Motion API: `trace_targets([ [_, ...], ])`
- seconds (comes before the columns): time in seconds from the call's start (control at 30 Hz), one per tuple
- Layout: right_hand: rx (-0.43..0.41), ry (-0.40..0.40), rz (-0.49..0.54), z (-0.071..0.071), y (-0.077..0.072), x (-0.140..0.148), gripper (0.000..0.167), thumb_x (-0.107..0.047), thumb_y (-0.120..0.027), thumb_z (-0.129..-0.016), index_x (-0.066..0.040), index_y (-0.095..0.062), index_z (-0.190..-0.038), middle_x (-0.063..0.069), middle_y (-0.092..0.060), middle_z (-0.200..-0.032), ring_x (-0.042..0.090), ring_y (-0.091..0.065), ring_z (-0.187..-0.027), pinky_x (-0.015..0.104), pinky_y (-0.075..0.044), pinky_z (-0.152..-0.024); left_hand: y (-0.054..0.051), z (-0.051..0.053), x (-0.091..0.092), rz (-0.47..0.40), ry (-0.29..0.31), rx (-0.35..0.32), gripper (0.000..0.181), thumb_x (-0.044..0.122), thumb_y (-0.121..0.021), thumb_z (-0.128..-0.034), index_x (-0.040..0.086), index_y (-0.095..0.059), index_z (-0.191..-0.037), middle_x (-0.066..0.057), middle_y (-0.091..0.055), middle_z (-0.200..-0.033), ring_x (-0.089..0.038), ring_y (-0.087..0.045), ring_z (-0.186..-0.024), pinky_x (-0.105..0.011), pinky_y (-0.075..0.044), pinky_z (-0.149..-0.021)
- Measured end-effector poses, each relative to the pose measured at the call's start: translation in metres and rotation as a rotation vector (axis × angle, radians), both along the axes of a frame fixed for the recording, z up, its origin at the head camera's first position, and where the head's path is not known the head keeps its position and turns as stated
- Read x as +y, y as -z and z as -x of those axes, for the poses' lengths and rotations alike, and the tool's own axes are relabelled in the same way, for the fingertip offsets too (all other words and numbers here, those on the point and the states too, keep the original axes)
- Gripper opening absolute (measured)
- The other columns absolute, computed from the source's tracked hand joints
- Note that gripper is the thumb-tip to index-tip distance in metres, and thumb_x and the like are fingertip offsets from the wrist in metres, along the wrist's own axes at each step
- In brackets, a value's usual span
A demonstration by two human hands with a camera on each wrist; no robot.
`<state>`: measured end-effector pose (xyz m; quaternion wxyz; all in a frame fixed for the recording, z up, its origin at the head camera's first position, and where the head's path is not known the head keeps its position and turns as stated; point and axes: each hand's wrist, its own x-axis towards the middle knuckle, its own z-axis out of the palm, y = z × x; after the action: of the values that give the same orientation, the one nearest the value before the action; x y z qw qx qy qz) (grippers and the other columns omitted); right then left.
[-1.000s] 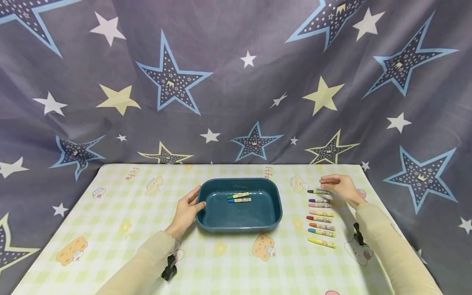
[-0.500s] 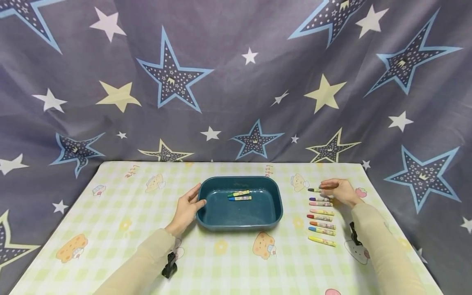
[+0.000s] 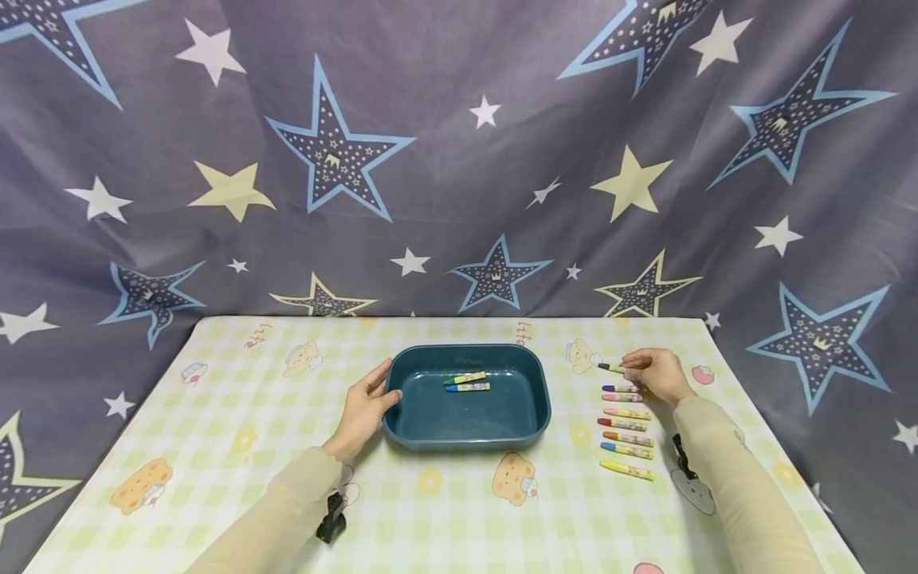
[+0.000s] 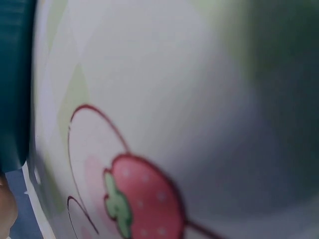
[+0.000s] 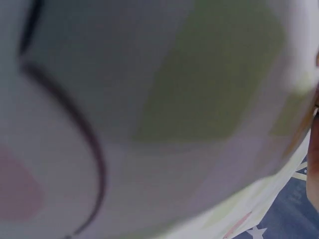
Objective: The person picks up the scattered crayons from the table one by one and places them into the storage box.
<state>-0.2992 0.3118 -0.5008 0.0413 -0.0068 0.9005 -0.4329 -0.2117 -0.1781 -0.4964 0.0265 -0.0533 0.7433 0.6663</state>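
Observation:
My left hand [image 3: 362, 413] grips the left wall of a dark teal tray [image 3: 466, 441], thumb over the rim. Inside the tray lie a green crayon [image 3: 464, 378] and a blue crayon [image 3: 468, 387]. At the right, my right hand [image 3: 661, 376] pinches the black crayon [image 3: 610, 367] by its right end, at the far end of a column of crayons. In the left wrist view the tray [image 4: 14, 89] and a bit of the hand [image 4: 7, 206] show at the left edge; the right wrist view catches only part of the hand [image 5: 313, 164].
Below the right hand several crayons lie in a column, among them a purple one [image 3: 621, 389], a red one [image 3: 622, 425] and a yellow one [image 3: 627, 470]. A checked cloth [image 3: 237, 526] covers the table, and a star-patterned curtain [image 3: 445, 183] hangs behind it.
My right hand has come down onto the black crayon and closed its fingertips on it; the crayon's tip has risen slightly. The left hand and the tray have stayed put.

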Motion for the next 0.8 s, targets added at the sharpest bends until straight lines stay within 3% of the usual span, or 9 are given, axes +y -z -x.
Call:
trace_targets([
  [0.33,0.069,0.023,-0.02,-0.001,-0.019,-0.001,0.029,-0.011,-0.067,-0.082,0.003,-0.065,-0.107,0.021,-0.066,-0.104,-0.002,-0.06,-0.074,0.014,-0.051,-0.069,-0.001,0.002,0.003,-0.007,0.004,0.002,0.062,0.001,-0.058,-0.0856,0.011,-0.035,-0.142,-0.016,-0.041,-0.139,-0.024,-0.039,-0.13,-0.023,-0.044,-0.096],
  [0.5,0.092,-0.011,0.025,-0.002,-0.036,-0.014,0.031,-0.012,-0.066,-0.084,0.005,-0.064,-0.11,0.023,-0.065,-0.106,-0.004,-0.061,-0.075,0.021,-0.055,-0.074,0.0,0.002,0.004,-0.009,0.003,-0.002,0.062,0.0,-0.058,-0.0855,0.011,-0.034,-0.142,-0.016,-0.043,-0.138,-0.024,-0.04,-0.13,-0.024,-0.045,-0.096],
  [0.67,0.096,-0.061,0.036,-0.008,-0.054,-0.04,0.032,-0.015,-0.065,-0.084,0.002,-0.064,-0.112,0.021,-0.064,-0.109,0.01,-0.065,-0.085,0.036,-0.055,-0.081,0.001,0.002,0.003,-0.015,-0.004,-0.006,0.063,-0.001,-0.058,-0.0848,0.011,-0.035,-0.142,-0.016,-0.045,-0.136,-0.023,-0.042,-0.128,-0.023,-0.047,-0.093],
  [0.8,0.117,-0.113,0.042,-0.012,-0.065,-0.066,0.031,-0.015,-0.067,-0.083,-0.001,-0.065,-0.11,0.018,-0.065,-0.109,0.024,-0.065,-0.093,0.038,-0.055,-0.081,-0.001,0.001,0.002,-0.001,-0.003,-0.002,0.063,-0.001,-0.057,-0.0851,0.011,-0.034,-0.143,-0.016,-0.043,-0.138,-0.024,-0.041,-0.129,-0.026,-0.047,-0.094],
])
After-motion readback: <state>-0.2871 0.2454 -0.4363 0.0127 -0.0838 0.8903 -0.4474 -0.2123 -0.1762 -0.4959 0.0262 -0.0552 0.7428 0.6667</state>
